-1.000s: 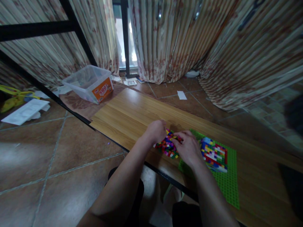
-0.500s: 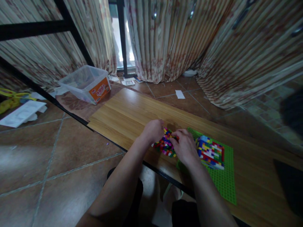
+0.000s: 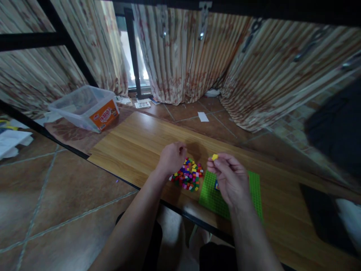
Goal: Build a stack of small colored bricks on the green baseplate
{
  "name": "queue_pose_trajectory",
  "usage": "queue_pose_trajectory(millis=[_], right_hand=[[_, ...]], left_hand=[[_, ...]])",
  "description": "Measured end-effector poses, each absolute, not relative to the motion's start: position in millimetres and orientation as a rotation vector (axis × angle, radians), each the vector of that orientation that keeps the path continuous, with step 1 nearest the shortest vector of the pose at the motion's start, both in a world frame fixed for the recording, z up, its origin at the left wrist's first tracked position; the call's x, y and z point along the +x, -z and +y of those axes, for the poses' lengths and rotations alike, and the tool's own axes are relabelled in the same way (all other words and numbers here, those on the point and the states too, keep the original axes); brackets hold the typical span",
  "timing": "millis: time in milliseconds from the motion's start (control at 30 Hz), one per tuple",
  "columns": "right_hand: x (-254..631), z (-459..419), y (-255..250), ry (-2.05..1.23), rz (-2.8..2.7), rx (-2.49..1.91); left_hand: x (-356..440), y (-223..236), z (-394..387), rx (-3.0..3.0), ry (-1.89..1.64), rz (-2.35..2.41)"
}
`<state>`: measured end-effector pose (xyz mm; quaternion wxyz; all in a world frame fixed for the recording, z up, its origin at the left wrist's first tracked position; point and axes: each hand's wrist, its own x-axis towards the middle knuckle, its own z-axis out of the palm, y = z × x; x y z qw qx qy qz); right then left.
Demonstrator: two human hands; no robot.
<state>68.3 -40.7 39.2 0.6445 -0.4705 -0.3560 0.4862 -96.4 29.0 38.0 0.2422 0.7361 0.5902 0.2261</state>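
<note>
My right hand [image 3: 231, 177] is raised above a green studded baseplate [image 3: 212, 198], pinching a small yellow building brick [image 3: 215, 157] between thumb and fingers. Most of the multicoloured brick build [image 3: 217, 185] on that plate is hidden behind this hand; only a small blue part shows. To the left, my left hand [image 3: 172, 159] hovers at the edge of a loose pile of small coloured bricks [image 3: 189, 175]. Its fingers are curled together, and I cannot see what, if anything, is in them.
The wooden board [image 3: 132, 135] carries the bricks and the plate, with a dark flat object [image 3: 324, 214] on its right. A clear plastic box [image 3: 81, 101] with an orange label stands on the floor at the left. Patterned curtains [image 3: 183, 56] and black metal bars [image 3: 56, 22] surround the board.
My right hand has lifted from the pile and moved right over the baseplate with a yellow brick, covering the build. My left hand has drawn slightly back from the pile. The view has shifted.
</note>
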Motion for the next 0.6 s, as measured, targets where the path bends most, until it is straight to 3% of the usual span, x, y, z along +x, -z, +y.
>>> queue_pose_trajectory(millis=[233,600], right_hand=[[121,-42,-44,-1.018,-0.601,-0.993],[155,-47,-26,-0.617,-0.651,-1.377]], left_hand=[[-94,-36,31,2.009,-0.686,1.612],[-87,-34,32,2.008,-0.679,1.623]])
